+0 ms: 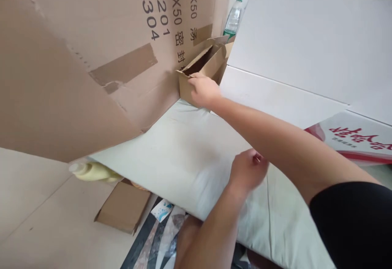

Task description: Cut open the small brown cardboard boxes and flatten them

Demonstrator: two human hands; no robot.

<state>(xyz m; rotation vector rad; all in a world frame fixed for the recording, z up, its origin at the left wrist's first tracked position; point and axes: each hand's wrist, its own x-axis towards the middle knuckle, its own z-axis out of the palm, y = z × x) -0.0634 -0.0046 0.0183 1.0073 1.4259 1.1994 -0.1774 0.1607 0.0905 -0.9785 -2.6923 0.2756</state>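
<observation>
A small open cardboard box (187,89) stands at the far end of the pale cloth-covered surface (171,146), against a large carton. My right hand (204,90) is at its near rim, fingers closed over the edge; the box's dark inside shows only in part. Lower down, my left hand (247,170) hovers over or rests on the cloth, just below my right forearm. Its fingers are curled in, and whatever they may hold is hidden.
The large printed carton (122,69) walls off the left. Behind the small box stands a clear bottle (234,18); white panels (306,28) rise at right, beside a red-and-white box (355,134). On the floor lie a yellow bottle (96,172) and a cardboard piece (124,205).
</observation>
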